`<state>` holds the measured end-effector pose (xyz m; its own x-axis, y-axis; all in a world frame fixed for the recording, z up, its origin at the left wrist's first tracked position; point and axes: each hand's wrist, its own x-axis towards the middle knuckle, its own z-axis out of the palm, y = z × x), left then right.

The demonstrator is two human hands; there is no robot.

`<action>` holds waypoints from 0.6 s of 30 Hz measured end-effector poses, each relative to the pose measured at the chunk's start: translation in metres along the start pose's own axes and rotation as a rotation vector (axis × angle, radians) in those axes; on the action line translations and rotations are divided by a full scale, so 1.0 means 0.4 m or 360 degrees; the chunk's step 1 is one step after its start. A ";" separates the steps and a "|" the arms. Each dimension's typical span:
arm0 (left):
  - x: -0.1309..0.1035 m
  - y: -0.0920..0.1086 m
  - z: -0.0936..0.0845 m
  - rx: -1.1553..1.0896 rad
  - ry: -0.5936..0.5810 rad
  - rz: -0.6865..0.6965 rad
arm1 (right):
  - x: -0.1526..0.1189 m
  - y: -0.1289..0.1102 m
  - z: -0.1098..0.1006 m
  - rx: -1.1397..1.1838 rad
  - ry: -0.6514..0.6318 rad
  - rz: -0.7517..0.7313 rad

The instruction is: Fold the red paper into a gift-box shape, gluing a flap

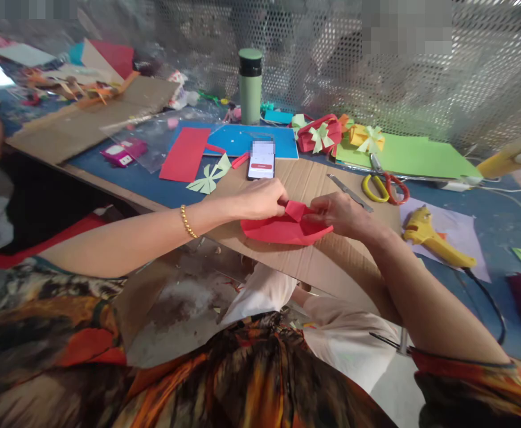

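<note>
Where the frame centres, cardboard (331, 261) across a blue table (501, 226), red paper (282, 230) flat on it. Left hand (260, 199) pinched shut on the paper's raised fold, right hand (338, 214) pinched on the same fold from the other side, fingertips nearly meeting. Green sheet (416, 157) at upper right, blue sheet (242, 139) and red sheet (184, 154) above centre. Glue gun (433, 241) right of the hands. Flask (250, 86) upright at top centre. Phone (261, 159) just above the left hand. Scissors (385, 185) beside the green sheet. Bow (210, 177) left of the phone.
</note>
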<state>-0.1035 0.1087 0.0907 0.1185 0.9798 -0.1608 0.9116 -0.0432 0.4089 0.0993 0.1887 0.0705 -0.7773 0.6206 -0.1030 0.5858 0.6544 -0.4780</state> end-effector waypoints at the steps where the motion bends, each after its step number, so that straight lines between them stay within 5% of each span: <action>1: 0.001 -0.001 -0.002 -0.0062 -0.0007 -0.0018 | 0.000 0.002 0.001 0.0011 0.0003 -0.0011; 18: 0.040 -0.020 -0.013 -0.0544 -0.0075 -0.0319 | -0.006 -0.010 -0.002 -0.0002 0.0051 0.0023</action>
<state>-0.1112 0.1259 0.0896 -0.0232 0.9518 -0.3057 0.7359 0.2233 0.6393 0.0991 0.1848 0.0732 -0.7608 0.6438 -0.0817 0.5975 0.6457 -0.4755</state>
